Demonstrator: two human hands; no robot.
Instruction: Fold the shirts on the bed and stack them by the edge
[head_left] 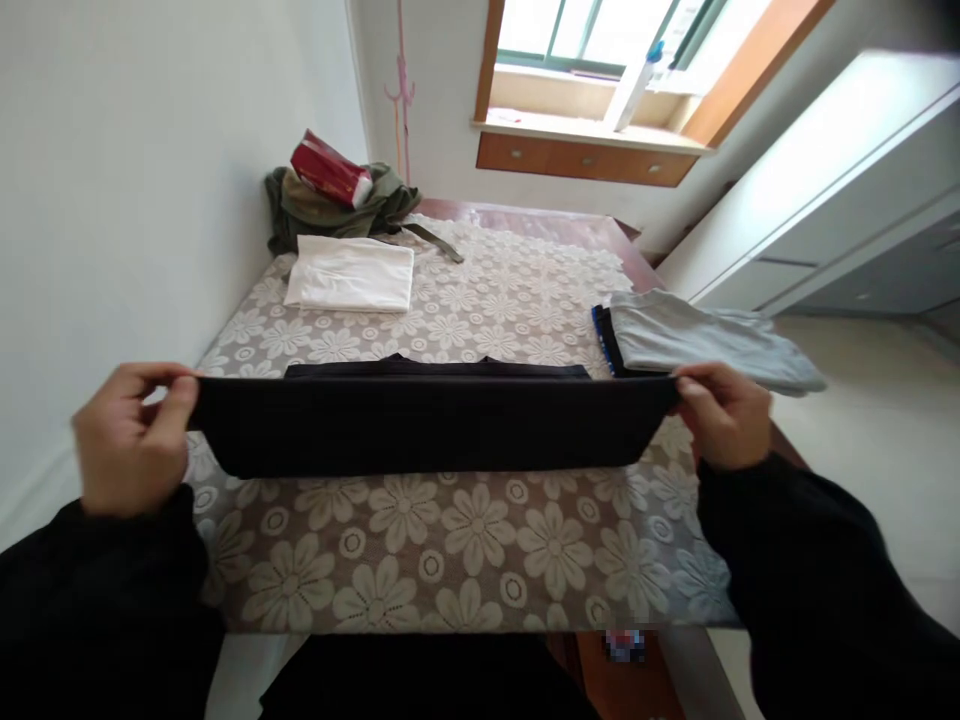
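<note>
Pinching each end of the black garment point(431, 420), the left hand point(131, 435) and right hand point(724, 415) hold its fold above the surface point(465, 560); uneven tension could skew the fold, or a corner may slip free.

left hand point(131, 440) + right hand point(721, 415) | pinch black garment point(431, 425) (stretched flat) | floral table point(450, 560)

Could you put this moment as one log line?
left hand: pinching black garment | right hand: pinching other end | garment: stretched above table
</note>
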